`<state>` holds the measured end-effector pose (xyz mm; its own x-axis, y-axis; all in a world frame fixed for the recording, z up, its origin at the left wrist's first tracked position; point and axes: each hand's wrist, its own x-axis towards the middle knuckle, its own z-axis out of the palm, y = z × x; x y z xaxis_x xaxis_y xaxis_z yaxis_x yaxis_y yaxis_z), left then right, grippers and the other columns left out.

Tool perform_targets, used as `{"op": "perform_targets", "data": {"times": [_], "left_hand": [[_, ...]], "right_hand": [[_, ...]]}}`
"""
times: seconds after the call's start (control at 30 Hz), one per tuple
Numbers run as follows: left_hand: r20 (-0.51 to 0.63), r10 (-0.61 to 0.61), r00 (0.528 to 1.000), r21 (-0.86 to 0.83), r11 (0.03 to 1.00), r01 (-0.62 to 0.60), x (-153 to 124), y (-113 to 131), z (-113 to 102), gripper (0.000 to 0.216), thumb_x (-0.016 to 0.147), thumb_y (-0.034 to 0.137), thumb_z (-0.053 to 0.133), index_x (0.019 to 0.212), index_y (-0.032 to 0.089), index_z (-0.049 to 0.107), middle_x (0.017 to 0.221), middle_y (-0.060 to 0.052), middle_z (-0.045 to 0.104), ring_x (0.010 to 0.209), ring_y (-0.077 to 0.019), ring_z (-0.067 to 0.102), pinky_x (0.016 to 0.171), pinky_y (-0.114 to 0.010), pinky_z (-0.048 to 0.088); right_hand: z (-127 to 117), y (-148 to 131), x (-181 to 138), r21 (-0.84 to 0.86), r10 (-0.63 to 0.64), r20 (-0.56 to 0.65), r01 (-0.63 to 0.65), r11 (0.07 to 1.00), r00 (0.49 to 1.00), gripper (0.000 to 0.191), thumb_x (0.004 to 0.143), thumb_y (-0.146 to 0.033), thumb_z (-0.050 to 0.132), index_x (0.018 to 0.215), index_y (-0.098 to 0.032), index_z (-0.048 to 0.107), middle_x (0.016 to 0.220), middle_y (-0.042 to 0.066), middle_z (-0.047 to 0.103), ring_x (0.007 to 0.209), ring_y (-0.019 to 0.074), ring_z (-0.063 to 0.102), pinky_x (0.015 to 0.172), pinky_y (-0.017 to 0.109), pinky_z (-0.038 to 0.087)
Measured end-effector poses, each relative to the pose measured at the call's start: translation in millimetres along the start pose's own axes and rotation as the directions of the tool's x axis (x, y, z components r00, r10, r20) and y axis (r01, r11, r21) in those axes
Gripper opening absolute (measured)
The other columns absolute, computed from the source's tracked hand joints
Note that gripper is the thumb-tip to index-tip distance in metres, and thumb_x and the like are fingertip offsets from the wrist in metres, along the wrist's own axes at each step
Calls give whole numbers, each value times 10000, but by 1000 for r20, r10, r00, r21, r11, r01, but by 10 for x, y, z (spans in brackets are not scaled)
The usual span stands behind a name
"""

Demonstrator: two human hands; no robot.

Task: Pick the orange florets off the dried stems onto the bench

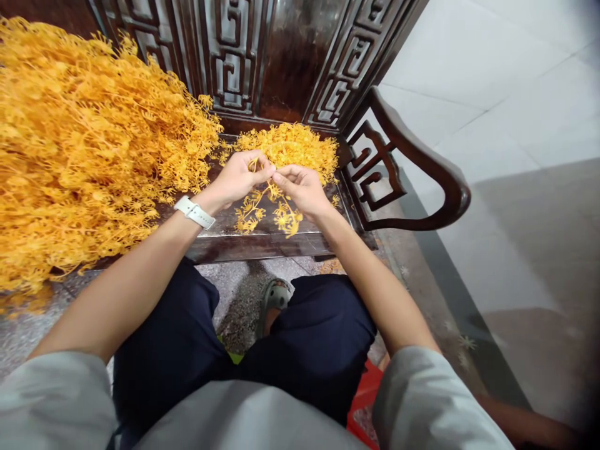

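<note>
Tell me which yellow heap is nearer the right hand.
The small heap by the armrest, just beyond the right hand; the large heap lies farther left.

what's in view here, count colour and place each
Carved bench: 1, dark brown, ahead
Large flower pile: 1, yellow, bench's left side
Small flower pile: 1, yellow, bench's right side
Sprig: 1, yellow, before small pile
Tiles: several, whitish, right
Floor: 1, grey, below
Clog: 1, greenish, floor
Red object: 1, red, lower right
Green object: 1, green, lower middle
Wristband: 1, white, left wrist
Trousers: 1, navy, legs
Shirt: 1, grey, torso
Left hand: 1, bare, on sprig
Right hand: 1, bare, on sprig
</note>
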<state>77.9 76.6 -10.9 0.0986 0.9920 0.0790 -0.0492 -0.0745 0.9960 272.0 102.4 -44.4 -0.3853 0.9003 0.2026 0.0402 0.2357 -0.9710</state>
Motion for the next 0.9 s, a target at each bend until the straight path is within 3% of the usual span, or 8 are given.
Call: {"op": "perform_targets", "data": {"times": [0.23,0.33,0.37,0.5,0.57,0.67,0.77,0.9], "left_hand": [[-12,-37,999,30,999,37,-154,104,226,257,805,1,773,657,162,638,613,-31,640,564,-113,540,576,-235,417],[-14,-48,999,-30,998,47,-288,192,260,269,789,3,788,664,170,618,608,-17,622,543,-104,536,556,-231,415],[-11,-53,999,-50,997,53,-309,203,235,265,785,16,805,677,171,620,618,-18,627,549,-106,549,553,-230,417],[-3,-81,997,-95,992,80,-201,137,52,213,836,97,817,733,168,645,684,-47,678,501,-75,476,471,-218,303],[-22,-94,995,-136,987,90,-94,79,-16,205,874,115,790,754,171,634,706,-49,685,472,-52,403,447,-213,226],[-32,-122,992,-207,972,113,0,39,-38,218,896,112,772,775,178,604,706,-27,652,472,-40,389,445,-197,201],[-14,-140,990,-297,946,129,-4,83,-14,224,914,112,768,804,181,585,727,-7,627,488,-35,414,449,-178,243],[-16,-183,983,-423,892,160,-36,204,-16,221,976,175,755,859,180,567,767,17,618,479,-14,411,473,-158,331]], "right_hand": [[-298,221,197,-199,-201,-363,135,971,910,452,839,-636,847,792,-229,657,766,9,660,728,159,608,722,343,545],[-626,382,269,-167,-167,-555,87,982,815,459,846,-639,818,778,-238,605,767,1,622,743,163,614,751,352,567],[-732,432,282,-134,-126,-569,59,989,812,461,834,-646,821,794,-240,607,786,4,626,744,165,615,753,358,575],[-961,579,348,-26,1,-410,-13,1000,912,536,788,-713,824,1007,-247,677,1080,88,709,958,221,704,892,430,630],[-930,590,384,6,49,-390,-51,999,919,614,832,-800,733,1084,-244,669,1218,136,698,1124,262,718,969,470,634],[-709,495,346,21,122,-329,-121,992,937,662,891,-845,640,1157,-240,675,1288,154,708,1151,269,728,956,472,648],[-364,299,191,4,148,-64,-148,989,987,667,938,-843,597,1190,-240,728,1221,132,770,1032,227,747,884,406,660],[-27,53,34,-98,28,103,-17,995,994,696,866,-857,693,1210,-256,763,1233,92,790,1076,207,734,897,350,645]]}}
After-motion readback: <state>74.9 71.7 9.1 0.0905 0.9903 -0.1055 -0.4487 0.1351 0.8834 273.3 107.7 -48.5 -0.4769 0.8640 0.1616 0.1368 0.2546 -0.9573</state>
